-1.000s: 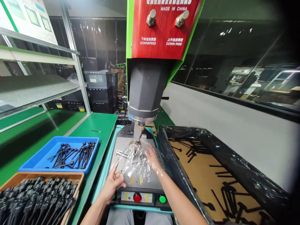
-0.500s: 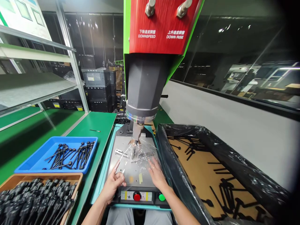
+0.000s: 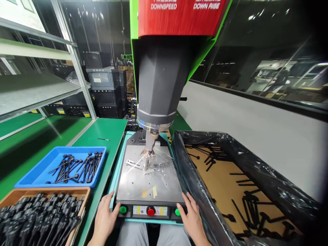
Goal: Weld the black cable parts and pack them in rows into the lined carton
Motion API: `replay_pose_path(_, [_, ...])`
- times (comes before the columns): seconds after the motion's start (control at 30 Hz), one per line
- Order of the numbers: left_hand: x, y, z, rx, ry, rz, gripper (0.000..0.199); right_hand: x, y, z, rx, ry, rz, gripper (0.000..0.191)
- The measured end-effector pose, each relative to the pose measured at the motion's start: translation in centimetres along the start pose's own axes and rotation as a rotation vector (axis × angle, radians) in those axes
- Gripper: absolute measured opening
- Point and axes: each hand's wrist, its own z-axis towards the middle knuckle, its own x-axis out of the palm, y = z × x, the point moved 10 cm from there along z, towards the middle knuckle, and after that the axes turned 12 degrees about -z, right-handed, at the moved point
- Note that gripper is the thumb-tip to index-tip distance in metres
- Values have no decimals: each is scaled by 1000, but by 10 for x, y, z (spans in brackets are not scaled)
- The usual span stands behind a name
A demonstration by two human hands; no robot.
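Note:
At the front left corner of the machine base, my left hand is open, its thumb at the edge of a green button. My right hand is open at the opposite corner, its thumb at or on another green button; contact is hard to tell. Between them sits a red button. A metal plate spreads behind the buttons. Clear plastic film lies on it around a small metal fixture. The press's tapered metal tip comes down right over the fixture.
On the left, a blue tray and an orange-brown bin hold black long-stemmed parts. To the right stands a box lined with black plastic, with similar parts on cardboard. The red and green press head hangs above.
Both hands have left the plastic film and drawn back and outward to the green buttons at the base's front corners. The view has tipped slightly downward.

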Motion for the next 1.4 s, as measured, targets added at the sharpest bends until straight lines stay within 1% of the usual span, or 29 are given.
replay_pose_path(0.03, [-5, 6, -4, 18, -36, 47, 63, 2, -6, -9, 26, 21, 19, 55])
replay_pose_path(0.07, [-5, 13, -8, 20, -42, 68, 68, 5, -9, -17, 41, 51, 43, 58])
replay_pose_path(0.13, [4, 27, -12, 2, -1, 54, 74, 11, -12, -29, 52, 114, 93, 62])
replay_pose_path(0.23, [21, 39, -14, -8, 48, 3, 71, 15, -12, -37, 64, 163, 143, 61])
replay_pose_path(0.37, [25, 40, -12, -9, 42, -35, 66, 13, -13, -37, 108, 147, 178, 61])
replay_pose_path(0.5, [23, 38, -10, -35, 52, -94, 63, 14, -15, -36, 160, 112, 203, 62])
replay_pose_path(0.63, [21, 38, -9, -44, 37, -136, 62, 16, -19, -36, 221, 121, 204, 63])
replay_pose_path(0.8, [20, 35, -8, -31, 72, -145, 68, 12, -15, -34, 190, 132, 214, 63])
replay_pose_path(0.9, [18, 32, -6, -41, 90, -177, 68, 12, -15, -34, 200, 139, 204, 65])
replay_pose_path(1.0, [9, 23, -4, -48, 10, -180, 64, 13, -14, -34, 191, 137, 203, 66])
replay_pose_path(1.07, [4, 8, -2, -32, -43, -172, 58, 13, -14, -34, 186, 134, 202, 66])
replay_pose_path(1.13, [5, -11, 2, -1, -41, -193, 50, 13, -14, -34, 185, 128, 201, 66])
replay_pose_path(1.2, [11, -31, 8, 32, -15, -250, 45, 13, -13, -34, 180, 122, 205, 66])
replay_pose_path(1.27, [21, -44, 17, 45, 14, -335, 47, 13, -12, -34, 173, 128, 215, 66])
replay_pose_path(1.33, [34, -49, 28, 14, 39, -433, 53, 14, -12, -34, 178, 143, 220, 67])
replay_pose_path(1.4, [47, -47, 39, -41, 51, -532, 61, 15, -12, -35, 181, 153, 225, 67])
